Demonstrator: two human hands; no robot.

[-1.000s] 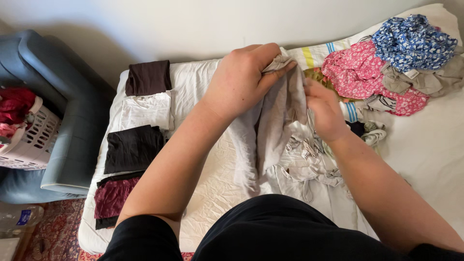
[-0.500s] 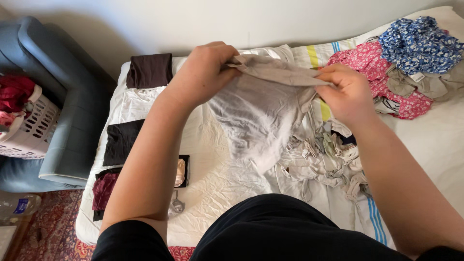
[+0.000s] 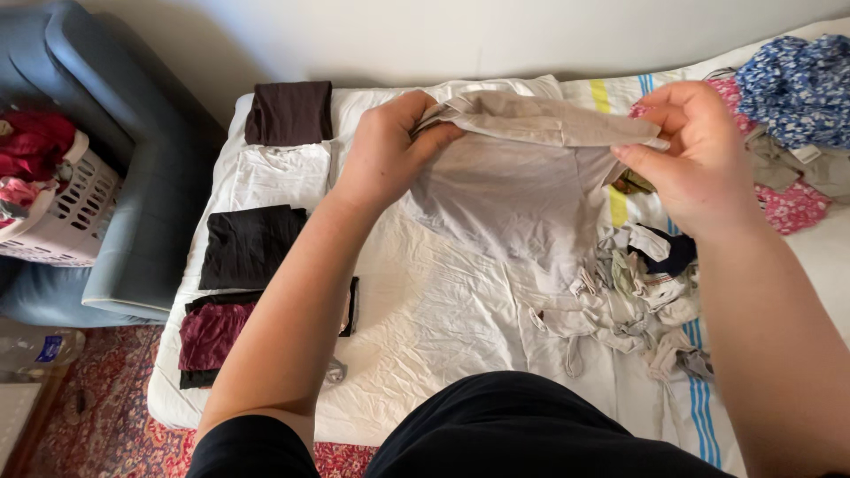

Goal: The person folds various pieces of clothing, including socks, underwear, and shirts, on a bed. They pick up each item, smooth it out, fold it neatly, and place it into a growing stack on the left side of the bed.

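Observation:
I hold a thin beige garment stretched out above the white bed sheet. My left hand pinches its top left edge and my right hand pinches its top right edge. The cloth hangs down between them and partly hides the bed behind it. Below my right hand lies a heap of small mixed garments.
Folded clothes sit in a row along the bed's left side: a dark brown piece, a white one, a black one, a maroon one. Pink and blue floral clothes pile at top right. A laundry basket rests on a grey armchair.
My hands have drawn apart and spread the bunched beige garment out flat between them. My right hand moved right and up; the view shifted slightly.

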